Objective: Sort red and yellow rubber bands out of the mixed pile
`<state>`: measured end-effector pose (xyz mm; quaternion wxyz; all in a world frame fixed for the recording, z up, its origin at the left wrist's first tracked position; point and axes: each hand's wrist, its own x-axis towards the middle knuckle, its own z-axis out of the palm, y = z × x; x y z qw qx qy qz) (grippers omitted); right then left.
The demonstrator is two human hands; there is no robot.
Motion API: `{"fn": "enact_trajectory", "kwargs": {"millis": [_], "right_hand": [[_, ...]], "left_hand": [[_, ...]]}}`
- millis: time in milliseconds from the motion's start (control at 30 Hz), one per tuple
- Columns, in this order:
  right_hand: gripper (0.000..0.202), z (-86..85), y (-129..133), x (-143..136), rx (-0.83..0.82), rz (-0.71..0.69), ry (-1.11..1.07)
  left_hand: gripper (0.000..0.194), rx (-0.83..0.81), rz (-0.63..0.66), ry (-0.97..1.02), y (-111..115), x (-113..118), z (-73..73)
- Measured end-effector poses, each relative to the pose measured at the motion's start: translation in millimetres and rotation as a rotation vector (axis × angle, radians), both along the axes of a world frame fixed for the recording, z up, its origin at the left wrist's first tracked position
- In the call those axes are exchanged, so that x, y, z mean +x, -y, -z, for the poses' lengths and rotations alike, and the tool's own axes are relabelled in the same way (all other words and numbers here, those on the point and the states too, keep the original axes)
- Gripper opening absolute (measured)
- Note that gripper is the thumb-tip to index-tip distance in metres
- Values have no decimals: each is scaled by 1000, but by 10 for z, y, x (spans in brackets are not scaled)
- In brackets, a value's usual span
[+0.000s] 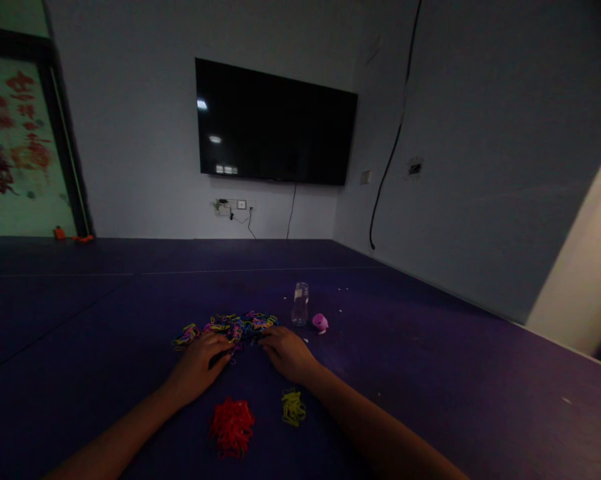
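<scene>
As the left hand [200, 365] touches a multicoloured pile [235, 327], the right hand [288, 350] meets its right end

The left grip stands apart; for the right, I cannot tell. A red heap [232, 427] and smaller yellow heap [293, 407] lie on the near side.

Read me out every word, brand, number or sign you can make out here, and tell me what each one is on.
Nothing can be read for certain, so there is nothing to quote.
Pale green panel at left: red characters, too blurred to read.
Television: any brand mark on its lower edge is too small to read.
Clear bottle: a pale patch, no legible lettering.
Multicoloured pile: no lettering visible.
</scene>
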<state>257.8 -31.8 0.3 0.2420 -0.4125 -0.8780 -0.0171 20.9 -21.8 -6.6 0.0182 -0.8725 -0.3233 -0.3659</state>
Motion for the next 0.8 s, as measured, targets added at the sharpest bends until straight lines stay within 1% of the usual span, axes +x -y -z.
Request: {"fn": "enact_trajectory", "kwargs": {"millis": [167,433,667,800], "right_hand": [[26,1,5,5,2,-1,-11],[26,22,-16,7,17,-10,-16],[24,19,-11,6,16,-22,6],[25,21,-11,7,32,-18,-21]], "left_hand": [[18,-9,16,-16,30,7,-29],[21,-56,-2,7,-3,2,-10],[24,-113,-128,95,-37,-33,-8],[21,-72,-178,117,-72,-67,9]]}}
